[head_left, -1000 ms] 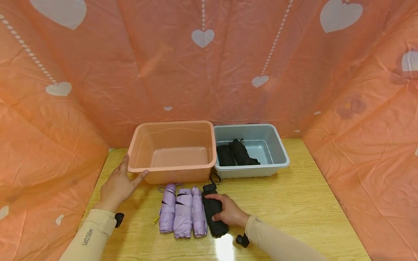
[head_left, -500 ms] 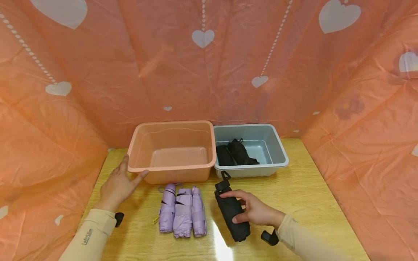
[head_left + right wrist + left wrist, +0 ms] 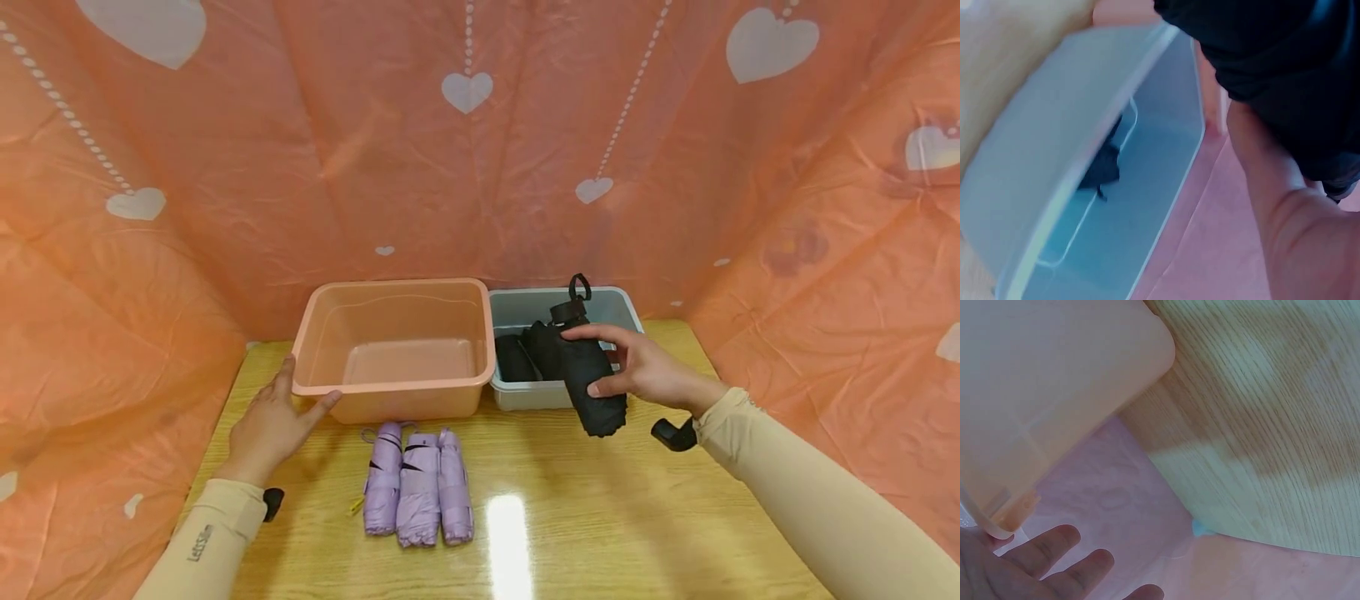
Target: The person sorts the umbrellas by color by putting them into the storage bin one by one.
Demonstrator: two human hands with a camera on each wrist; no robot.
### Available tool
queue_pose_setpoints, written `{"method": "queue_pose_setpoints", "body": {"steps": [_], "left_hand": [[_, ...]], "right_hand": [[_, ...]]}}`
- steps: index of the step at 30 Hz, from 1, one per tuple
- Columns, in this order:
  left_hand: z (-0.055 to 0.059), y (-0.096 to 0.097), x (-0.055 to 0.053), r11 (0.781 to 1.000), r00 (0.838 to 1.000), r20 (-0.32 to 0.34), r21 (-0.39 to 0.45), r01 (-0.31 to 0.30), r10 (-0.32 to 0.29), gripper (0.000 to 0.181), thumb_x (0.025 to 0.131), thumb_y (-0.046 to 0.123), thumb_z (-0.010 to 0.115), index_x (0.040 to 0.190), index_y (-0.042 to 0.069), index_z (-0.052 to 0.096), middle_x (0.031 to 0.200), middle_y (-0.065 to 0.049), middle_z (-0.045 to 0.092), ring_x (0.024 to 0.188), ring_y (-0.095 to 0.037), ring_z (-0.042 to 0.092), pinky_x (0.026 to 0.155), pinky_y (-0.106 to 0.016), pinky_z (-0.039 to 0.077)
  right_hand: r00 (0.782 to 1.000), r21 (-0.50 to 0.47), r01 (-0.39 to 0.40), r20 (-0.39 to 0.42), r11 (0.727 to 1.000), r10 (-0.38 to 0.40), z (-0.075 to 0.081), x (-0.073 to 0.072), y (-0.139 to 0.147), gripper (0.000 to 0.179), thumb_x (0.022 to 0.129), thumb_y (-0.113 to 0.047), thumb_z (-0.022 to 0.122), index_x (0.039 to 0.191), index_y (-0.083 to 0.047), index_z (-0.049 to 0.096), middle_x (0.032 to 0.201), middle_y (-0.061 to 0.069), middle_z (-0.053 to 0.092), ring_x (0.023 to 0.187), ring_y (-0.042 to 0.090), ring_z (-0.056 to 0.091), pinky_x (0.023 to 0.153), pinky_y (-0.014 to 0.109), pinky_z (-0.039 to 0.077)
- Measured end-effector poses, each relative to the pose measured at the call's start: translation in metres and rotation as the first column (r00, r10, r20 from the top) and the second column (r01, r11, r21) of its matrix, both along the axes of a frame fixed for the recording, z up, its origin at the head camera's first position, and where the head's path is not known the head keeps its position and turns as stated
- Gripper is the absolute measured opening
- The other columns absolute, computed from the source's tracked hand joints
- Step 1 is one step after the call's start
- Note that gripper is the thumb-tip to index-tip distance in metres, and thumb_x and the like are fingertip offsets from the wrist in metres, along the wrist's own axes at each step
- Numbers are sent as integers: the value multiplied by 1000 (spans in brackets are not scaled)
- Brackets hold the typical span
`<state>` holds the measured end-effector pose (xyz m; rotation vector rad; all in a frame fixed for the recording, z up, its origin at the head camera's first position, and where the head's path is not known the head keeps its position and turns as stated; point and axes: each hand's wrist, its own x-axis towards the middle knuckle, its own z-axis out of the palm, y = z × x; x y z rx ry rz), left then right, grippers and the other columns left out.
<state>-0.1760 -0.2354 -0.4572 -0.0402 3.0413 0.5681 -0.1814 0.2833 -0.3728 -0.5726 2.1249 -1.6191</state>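
Our right hand (image 3: pixel 660 375) pinches the black umbrella (image 3: pixel 581 367), raised at the grey bin (image 3: pixel 532 397); we'd best clear its rim before lowering. Our left hand (image 3: pixel 270 433), fingers spread, touches the orange bin (image 3: pixel 408 406).

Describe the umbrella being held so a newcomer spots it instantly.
On the wooden table, find the grey-blue bin beside the orange bin. Across its near rim in the head view, the right hand holds a folded black umbrella. It is the only one in a hand: two black bundles lie inside that bin, three purple umbrellas on the table.
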Motion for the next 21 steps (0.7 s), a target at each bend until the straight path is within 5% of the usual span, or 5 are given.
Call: {"method": "queue_pose_setpoints", "body": {"steps": [11,21], "left_hand": [[-1,0,0,1000,1000,-3,-1,-5,5,113,88,80,41,159,6,-5,147,-44,28,123,-66,36,79,-75,41],[-2,0,-1,1000,1000,2,-6,-9,9,113,88,80,42,160,8,-5,148,-43,28,124,-65,37,78,-73,42]], "right_hand": [[997,32,64,43,997,-65,-8,-60,18,75,81,12,74,147,-13,47,146,17,31,108,44,56,78,53,56],[991,174,87,90,981,-104,-26,-108,26,69,81,13,73,143,-6,49,153,14,22,120,42,45,82,45,55]]}}
